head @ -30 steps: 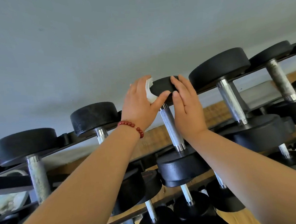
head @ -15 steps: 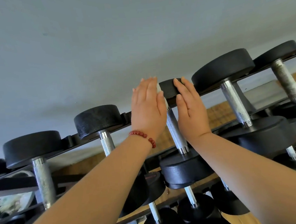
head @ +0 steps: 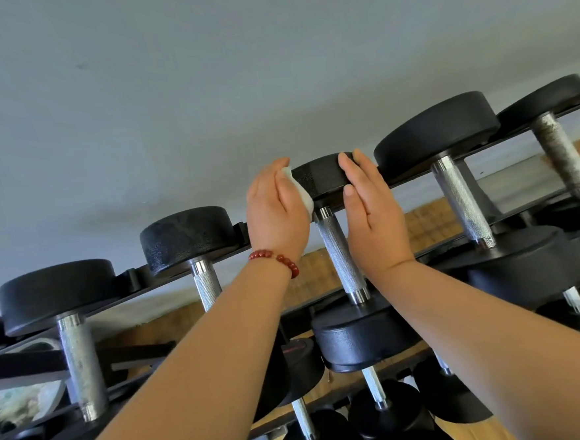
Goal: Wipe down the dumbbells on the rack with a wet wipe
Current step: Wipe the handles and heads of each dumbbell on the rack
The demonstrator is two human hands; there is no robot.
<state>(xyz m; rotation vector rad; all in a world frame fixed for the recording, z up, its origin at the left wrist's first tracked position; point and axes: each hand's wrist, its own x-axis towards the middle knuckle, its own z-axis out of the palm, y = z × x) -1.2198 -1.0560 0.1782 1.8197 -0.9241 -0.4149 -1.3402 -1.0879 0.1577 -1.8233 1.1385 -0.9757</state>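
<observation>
Wall: a plain grey wall [head: 202, 71] filled the view above and beyond both grips.
Rack: the black rack [head: 131, 277] ran slantwise beneath the grips, with a lower tier of dumbbells under the forearms.
Neighbours: a larger dumbbell [head: 462, 201] lay just right of the right grip, and a rough-headed dumbbell [head: 207, 284] just left of the left grip.
Wiped dumbbell: the small dumbbell [head: 339, 254] lay on the top tier between the two grips, its knurled handle running down between the wrists.
Right grip: the right grip [head: 373, 210] was released, its straight fingers flat against the right side of the far head.
Left grip: the left grip [head: 274, 214] was released too, its nearly straight fingers pressing the wipe to the head's left side.
Wet wipe: the white wet wipe [head: 298, 191] sat sandwiched between the left grip and the far head.
Bracelet: a red bead bracelet [head: 277, 258] circled the left wrist.
</observation>
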